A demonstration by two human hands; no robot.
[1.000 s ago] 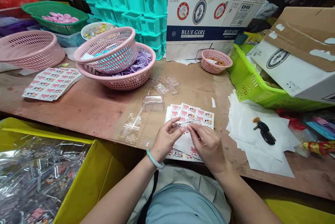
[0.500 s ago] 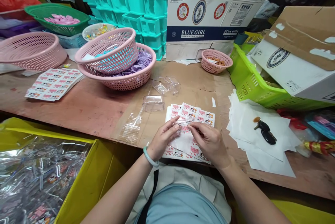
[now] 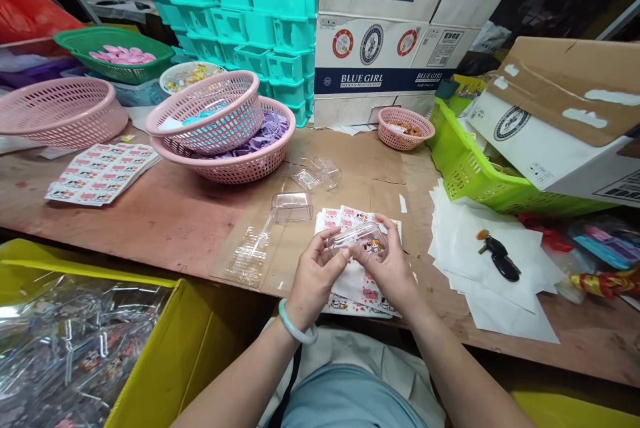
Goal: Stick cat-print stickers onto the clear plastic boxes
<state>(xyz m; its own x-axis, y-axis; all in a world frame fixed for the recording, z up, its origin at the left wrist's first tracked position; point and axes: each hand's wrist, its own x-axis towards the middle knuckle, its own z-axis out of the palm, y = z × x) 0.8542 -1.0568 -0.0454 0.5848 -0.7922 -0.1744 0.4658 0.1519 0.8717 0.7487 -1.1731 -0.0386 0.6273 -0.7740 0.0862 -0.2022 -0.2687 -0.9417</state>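
Both hands hold one small clear plastic box [image 3: 359,237] with a cat sticker on it, just above a stack of pink sticker sheets [image 3: 350,221] at the table's near edge. My left hand [image 3: 314,276], with a pale green bangle on the wrist, pinches the box's left end. Fingers of my right hand [image 3: 390,268] curl round its right side and top. Another clear box [image 3: 291,207] stands just beyond the sheets, and more clear boxes [image 3: 315,173] lie further back.
Stacked pink baskets [image 3: 225,141] hold purple and blue pieces; a second sticker sheet pile [image 3: 100,172] lies left. A small pink basket [image 3: 404,128], green crate [image 3: 475,168], white papers with black keys [image 3: 497,261] lie right. A yellow bin [image 3: 150,348] of finished boxes sits lower left.
The clear box now carries a cat sticker and has been lifted and turned in both hands. The camera has tilted upward slightly.
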